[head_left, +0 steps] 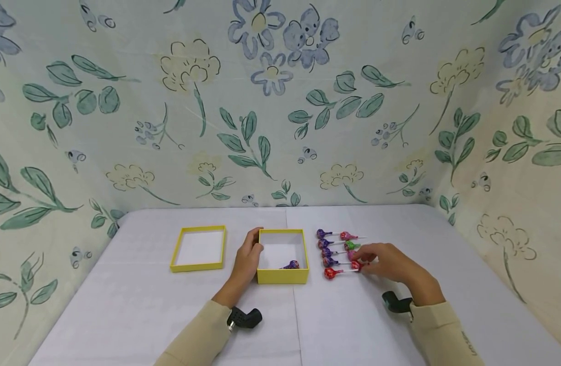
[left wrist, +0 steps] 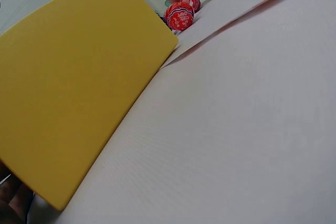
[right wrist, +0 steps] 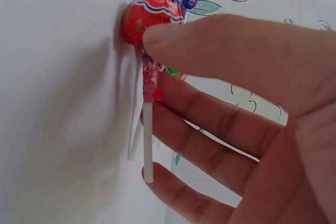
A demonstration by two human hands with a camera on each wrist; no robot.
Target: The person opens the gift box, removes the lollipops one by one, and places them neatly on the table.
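Observation:
My left hand (head_left: 247, 262) grips the left wall of an open yellow box (head_left: 282, 277) with a white inside. A purple-wrapped lollipop (head_left: 291, 265) lies at the front of the box; the wall partly hides it. To the right, my right hand (head_left: 392, 262) pinches a red-wrapped lollipop (right wrist: 152, 22) between thumb and fingers, its white stick pointing down in the right wrist view. Another red lollipop (head_left: 330, 273) lies at the front of the group, next to purple lollipops (head_left: 323, 244), a green one (head_left: 350, 245) and a pink one (head_left: 346, 236).
A shallow yellow-rimmed lid (head_left: 198, 266) lies white side up to the left of the box. White cloth (head_left: 124, 305) covers the table, with a crease down the middle. A floral fabric (head_left: 271, 127) hangs behind and at the sides.

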